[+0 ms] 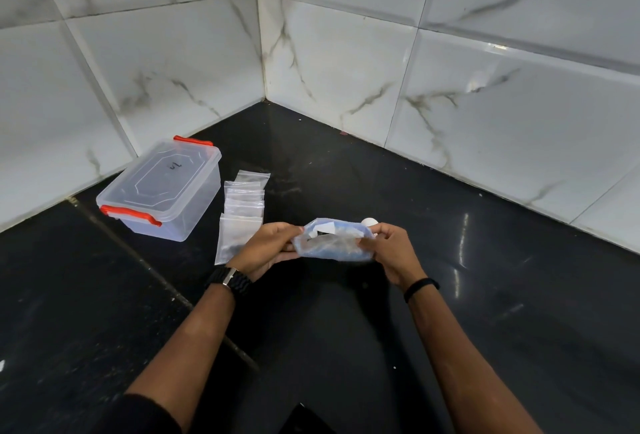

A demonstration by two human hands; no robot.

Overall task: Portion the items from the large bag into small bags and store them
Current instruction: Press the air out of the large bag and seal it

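Large bag: clear plastic bag (334, 241) with a blue tint and small blue contents, held in the air just above the black table (450, 260), centre of the view, lying roughly level between both hands.
Left hand: left hand (266, 248) grips the left end of the large bag; fingers curled round the plastic, thumb on top. A black watch (230, 279) sits on that wrist.
Right hand: right hand (391, 250) pinches the right end of the large bag, fingers closed on the film. A black band (420, 289) sits on that wrist.
Small bags: a stack of empty clear zip bags (242, 211) lies flat on the table, overlapping in a row running near to far, just left of the left hand.
Storage box: clear plastic box (161, 191) with lid on and orange-red clips at both ends, standing on the table just left of the small bags, near the left wall.
White object: a small white rounded thing (369, 222) shows just behind the large bag; cannot tell what it is.
Surroundings: white marbled wall tiles (346, 52) meet in a corner at the far side.
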